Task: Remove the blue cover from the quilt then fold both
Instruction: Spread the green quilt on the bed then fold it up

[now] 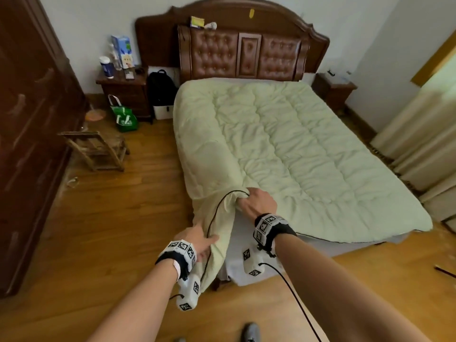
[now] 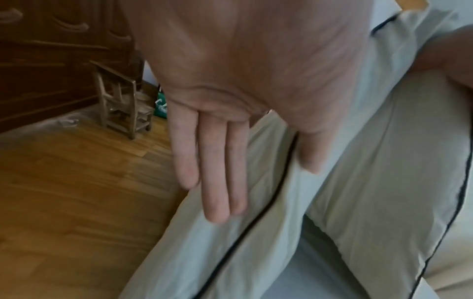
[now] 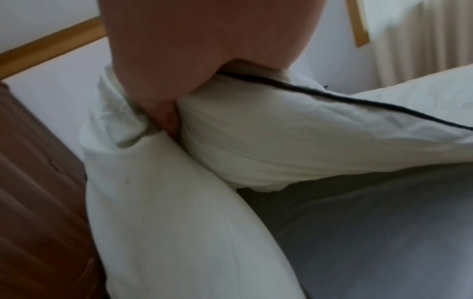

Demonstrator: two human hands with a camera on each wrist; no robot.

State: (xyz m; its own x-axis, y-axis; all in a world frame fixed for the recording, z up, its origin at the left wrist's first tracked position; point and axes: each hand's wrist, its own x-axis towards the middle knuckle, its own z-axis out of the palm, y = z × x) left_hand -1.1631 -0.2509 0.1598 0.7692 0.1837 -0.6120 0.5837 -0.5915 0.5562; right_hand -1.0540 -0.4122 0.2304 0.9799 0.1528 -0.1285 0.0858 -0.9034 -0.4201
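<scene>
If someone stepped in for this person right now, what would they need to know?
Right hand: grips a bunched corner of the quilt at the foot of the bed.
Left hand: fingers straight, lying flat against the hanging quilt edge, with the thumb on the other side of the fabric.
Quilt: pale green with dark piping, spread over the bed, near-left corner lifted and draping toward the floor.
Blue cover: not in view, so it seems to be off already.
Left: fold the quilt, then find and fold the cover.
</scene>
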